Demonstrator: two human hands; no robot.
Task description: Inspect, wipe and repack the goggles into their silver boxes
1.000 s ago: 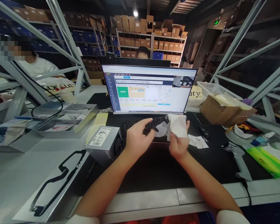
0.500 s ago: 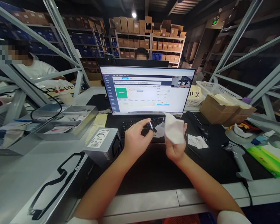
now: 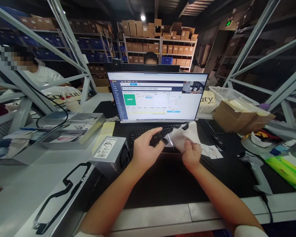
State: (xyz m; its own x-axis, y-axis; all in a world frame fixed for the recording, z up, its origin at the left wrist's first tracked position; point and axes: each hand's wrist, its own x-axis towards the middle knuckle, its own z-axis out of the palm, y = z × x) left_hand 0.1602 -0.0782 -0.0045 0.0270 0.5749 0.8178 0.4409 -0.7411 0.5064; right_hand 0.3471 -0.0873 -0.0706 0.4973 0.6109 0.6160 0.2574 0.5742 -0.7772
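Note:
My left hand (image 3: 147, 148) is closed on a pair of dark-framed glasses (image 3: 164, 140), thumb and fingers pinching one side of the frame. A white cleaning cloth (image 3: 185, 136) is gripped in my right hand (image 3: 192, 155). The cloth lies over the far side of the glasses and hides much of them. Both hands are above the black desk mat, just in front of the keyboard (image 3: 136, 134). To the left of my left hand stands a grey glasses box (image 3: 113, 158) with a white label showing a picture of glasses.
Behind the hands stands a lit monitor (image 3: 153, 98). On the right are a barcode scanner (image 3: 258, 172), a green tissue pack (image 3: 287, 171), a printed card (image 3: 212, 151) and a cardboard box (image 3: 233, 117). Grey trays (image 3: 71, 141) stand left. Two people are beyond the metal frame and monitor.
My right hand has turned and brought the cloth, previously held upright, down over the far part of the glasses. My left hand keeps its hold. The camera view has shifted slightly.

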